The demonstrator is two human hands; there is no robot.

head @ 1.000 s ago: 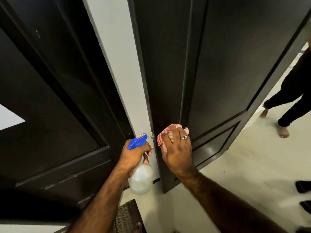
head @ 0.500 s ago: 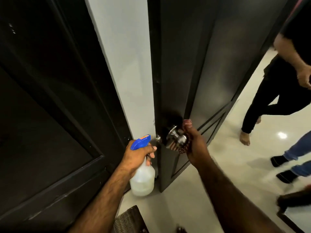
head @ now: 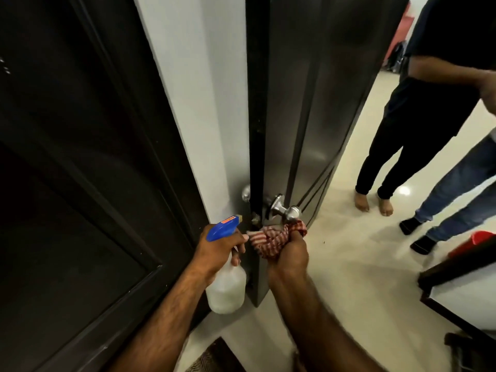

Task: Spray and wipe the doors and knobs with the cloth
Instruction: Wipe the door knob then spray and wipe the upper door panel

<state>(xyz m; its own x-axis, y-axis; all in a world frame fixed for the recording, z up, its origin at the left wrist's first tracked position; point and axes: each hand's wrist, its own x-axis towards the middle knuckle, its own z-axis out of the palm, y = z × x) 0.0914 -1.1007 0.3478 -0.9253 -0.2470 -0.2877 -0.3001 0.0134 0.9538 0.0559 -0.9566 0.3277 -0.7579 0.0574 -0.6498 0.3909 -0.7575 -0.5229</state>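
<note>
Head view: spray bottle (head: 226, 280) upright, nozzle toward door edge (head: 256, 146).

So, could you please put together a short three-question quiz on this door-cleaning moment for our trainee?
1. True or false: the right hand grips the checked cloth just below the near knob.
2. What does the left hand hold? A) spray bottle B) sponge C) brush
3. Fill in: the spray bottle's trigger head is ____ in colour.

Key: 1 true; 2 A; 3 blue.
</note>
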